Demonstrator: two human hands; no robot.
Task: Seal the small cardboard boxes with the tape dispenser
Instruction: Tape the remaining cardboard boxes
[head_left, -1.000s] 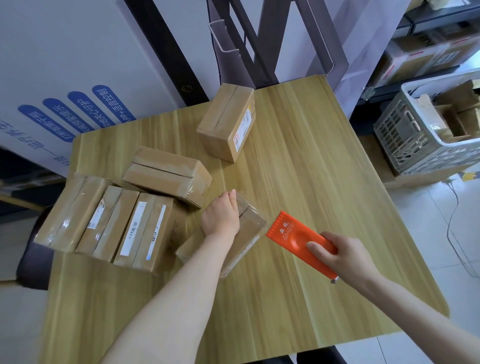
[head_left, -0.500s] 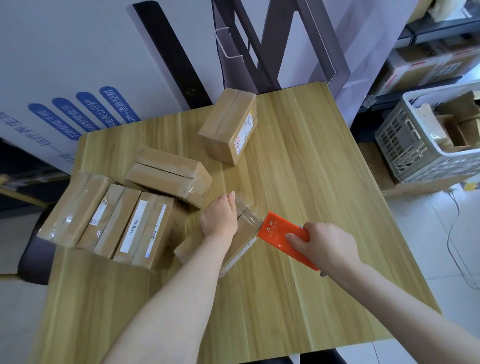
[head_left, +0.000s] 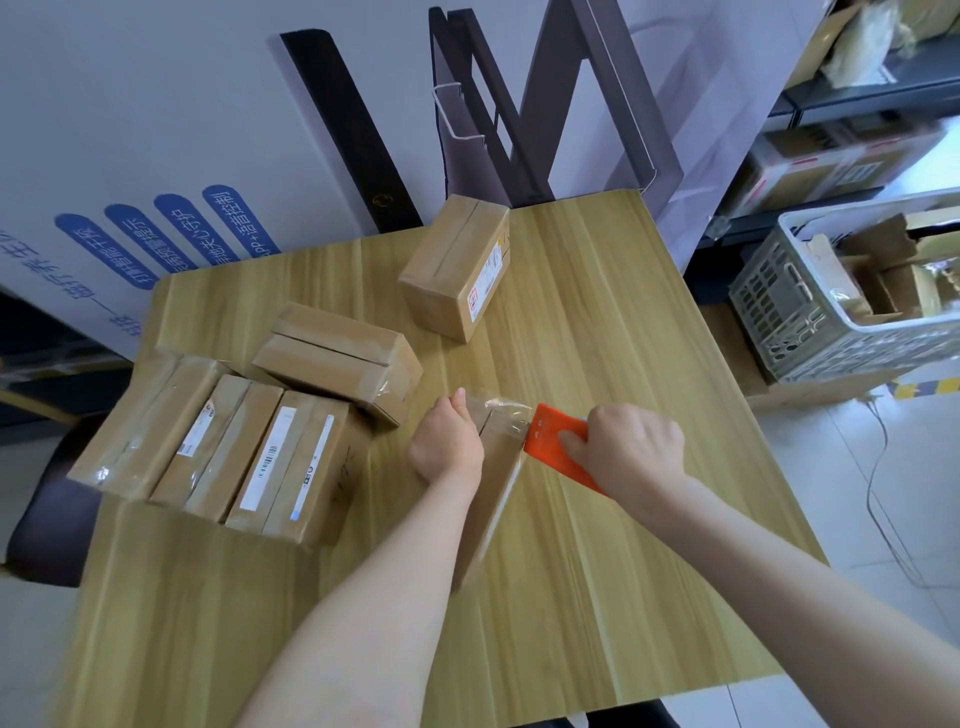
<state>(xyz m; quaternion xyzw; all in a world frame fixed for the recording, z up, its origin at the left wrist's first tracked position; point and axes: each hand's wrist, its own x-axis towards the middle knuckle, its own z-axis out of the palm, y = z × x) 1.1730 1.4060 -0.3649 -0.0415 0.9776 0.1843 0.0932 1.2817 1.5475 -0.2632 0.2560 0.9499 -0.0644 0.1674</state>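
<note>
A small cardboard box (head_left: 500, 457) lies in the middle of the wooden table (head_left: 597, 322), clear tape shining over its far end. My left hand (head_left: 447, 441) rests on top of it, fingers together and fairly straight, holding it down. My right hand (head_left: 631, 449) grips the orange tape dispenser (head_left: 551, 434), whose front edge touches the box's right upper edge. More small boxes lie to the left: one taped box (head_left: 337, 358) behind my left hand, three side by side (head_left: 218, 447) at the left edge, and one (head_left: 460, 267) at the back.
A white plastic crate (head_left: 810, 312) with cardboard scraps stands on the floor to the right. Shelves with cartons rise behind it. A white panel with blue labels and dark frame bars stand along the table's far edge. A cable runs over the floor at right.
My right hand has carried the orange dispenser leftward from the open table until it meets the box's right edge. My left hand has stayed on the box.
</note>
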